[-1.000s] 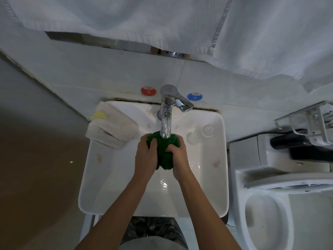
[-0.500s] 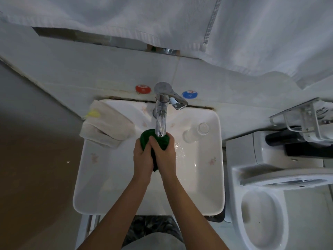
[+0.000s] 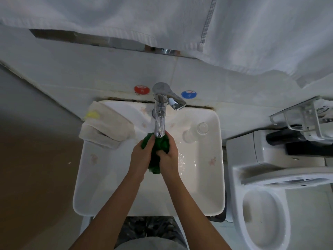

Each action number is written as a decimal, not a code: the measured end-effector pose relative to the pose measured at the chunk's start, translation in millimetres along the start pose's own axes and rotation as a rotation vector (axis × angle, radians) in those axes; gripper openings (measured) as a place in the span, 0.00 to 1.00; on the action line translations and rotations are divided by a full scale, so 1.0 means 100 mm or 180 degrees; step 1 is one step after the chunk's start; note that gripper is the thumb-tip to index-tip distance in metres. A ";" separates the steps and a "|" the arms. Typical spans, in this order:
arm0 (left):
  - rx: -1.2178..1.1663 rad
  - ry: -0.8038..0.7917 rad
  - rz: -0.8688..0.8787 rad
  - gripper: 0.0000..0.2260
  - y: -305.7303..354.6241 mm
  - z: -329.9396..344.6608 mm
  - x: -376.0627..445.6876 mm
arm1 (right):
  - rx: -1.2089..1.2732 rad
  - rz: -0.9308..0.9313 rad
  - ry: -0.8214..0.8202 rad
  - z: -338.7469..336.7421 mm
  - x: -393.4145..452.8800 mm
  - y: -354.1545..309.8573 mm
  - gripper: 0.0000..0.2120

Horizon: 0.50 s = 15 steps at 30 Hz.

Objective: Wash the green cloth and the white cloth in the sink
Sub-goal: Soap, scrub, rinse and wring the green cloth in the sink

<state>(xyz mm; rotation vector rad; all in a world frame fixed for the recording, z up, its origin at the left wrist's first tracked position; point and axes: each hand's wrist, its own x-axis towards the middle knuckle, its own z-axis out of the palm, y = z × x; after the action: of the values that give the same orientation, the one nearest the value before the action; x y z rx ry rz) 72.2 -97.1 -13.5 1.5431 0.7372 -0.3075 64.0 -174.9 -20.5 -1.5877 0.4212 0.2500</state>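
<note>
Sitting folded on the back left rim of the sink is the white cloth, yellow bit on its corner. Next over, the left hand has its fingers curled tight round the green cloth, bunched up right under the tap spout over the basin. The right hand grips the same wad from the other side. Further right, a clear glass lies on the rim, then the toilet.

Bare forearms, no sleeves; dark patterned trousers below a grey top.
</note>
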 end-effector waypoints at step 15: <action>-0.0890 0.0062 0.0221 0.17 0.03 0.04 -0.13 | -0.0022 0.0294 0.0273 0.14 0.00 0.04 0.30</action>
<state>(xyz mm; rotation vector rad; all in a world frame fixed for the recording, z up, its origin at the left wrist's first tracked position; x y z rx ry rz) 65.4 -104.2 -3.8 1.3045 0.7082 -0.1309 63.3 -160.6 -25.4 -1.5917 0.5615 0.2547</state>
